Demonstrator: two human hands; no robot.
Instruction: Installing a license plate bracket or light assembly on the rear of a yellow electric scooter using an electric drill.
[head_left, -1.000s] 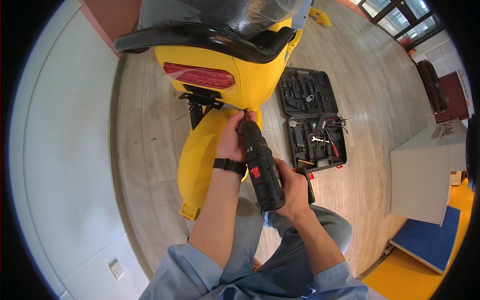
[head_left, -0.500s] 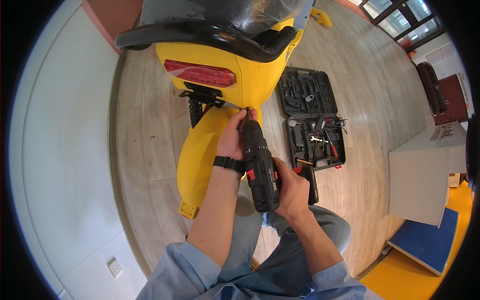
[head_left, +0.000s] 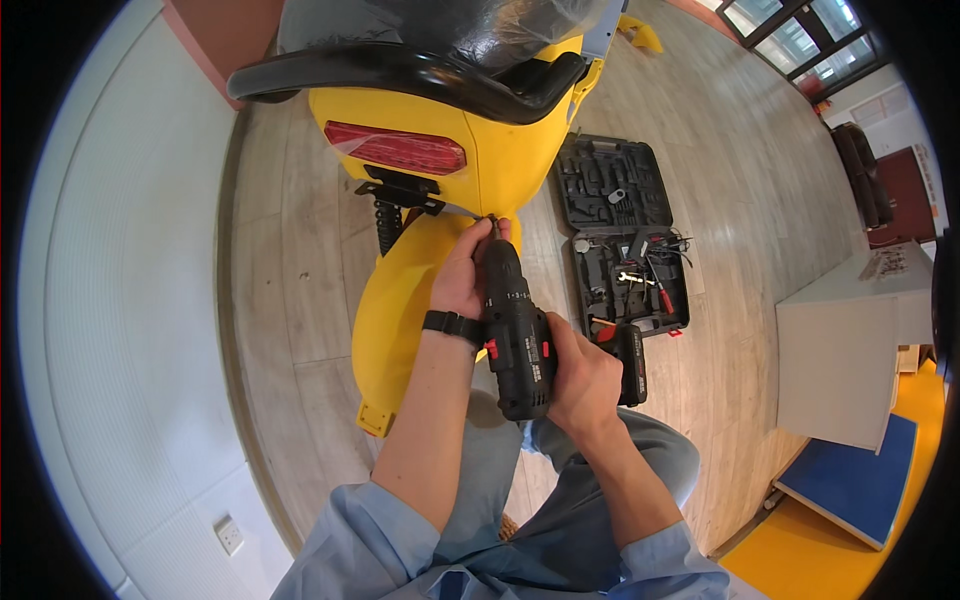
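A black cordless drill (head_left: 522, 345) with red accents points away from me, its handle wrapped by my right hand (head_left: 585, 375). Its battery juts out to the right of that hand. At the drill's front end, the fingers of my left hand (head_left: 460, 275) are pinched together around the bit; any small part between them is hidden. The bit's tip meets the yellow scooter body (head_left: 515, 165) just above the yellow rear fender (head_left: 385, 325). A red tail light (head_left: 395, 147) and a black bracket (head_left: 400, 190) sit up and left of my fingers.
An opened black tool case (head_left: 622, 185) with wrenches, a screwdriver and cables lies on the floor to the right. Overhead curves the scooter's black grab rail (head_left: 400, 68). A white wall (head_left: 130, 300) runs along the left; a grey cabinet (head_left: 840, 350) stands far right.
The drill has rolled a little in my right hand, and its battery now shows more fully to the right. Its rear end has shifted slightly up. My left hand stays at the bit.
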